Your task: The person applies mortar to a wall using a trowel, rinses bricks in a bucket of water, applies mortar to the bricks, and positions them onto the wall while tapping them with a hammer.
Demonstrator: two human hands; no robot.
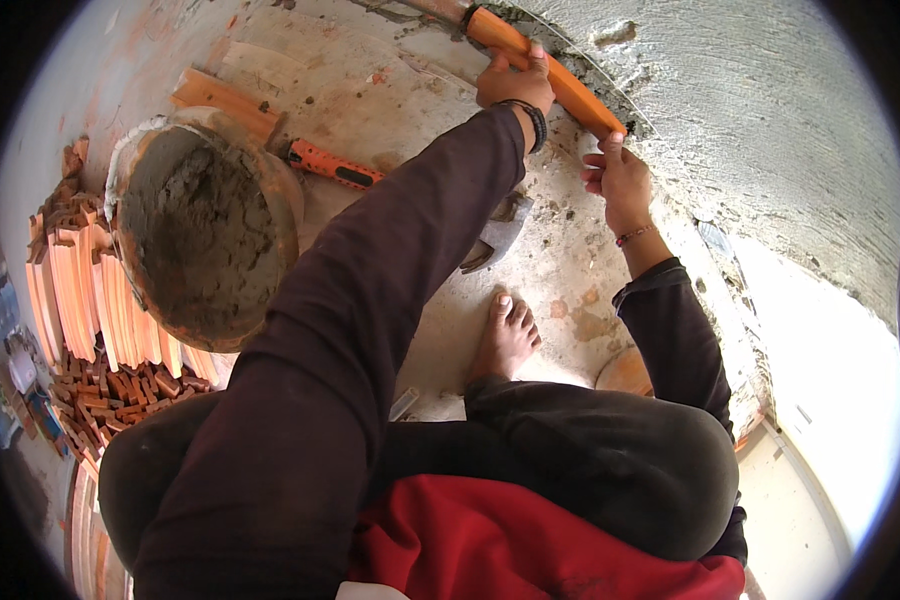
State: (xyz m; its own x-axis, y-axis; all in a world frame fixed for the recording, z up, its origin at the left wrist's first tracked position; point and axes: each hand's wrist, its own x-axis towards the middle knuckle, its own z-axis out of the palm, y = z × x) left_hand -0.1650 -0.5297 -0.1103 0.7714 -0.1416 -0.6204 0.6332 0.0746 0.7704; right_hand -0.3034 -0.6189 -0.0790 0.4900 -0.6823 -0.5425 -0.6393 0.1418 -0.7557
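A long, narrow orange tile strip (570, 92) lies along the foot of the rough grey wall, over a bed of dark mortar. My left hand (515, 82) grips it near its middle, thumb on top. At its near end, my right hand (622, 185) has the thumb against the strip's tip and the other fingers curled in; the contact is partly hidden. A thin string (610, 82) runs beside the strip on the wall side. Under my left forearm lies a claw hammer, its orange and black handle (335, 165) on one side and its metal head (500, 235) on the other.
A bucket (120, 190) of grey mortar stands at the left. Beyond it lies a loose orange strip (228, 105). Stacked orange strips (80, 290) and small cut pieces (120, 395) fill the left side. My bare foot (508, 340) rests on the stained floor.
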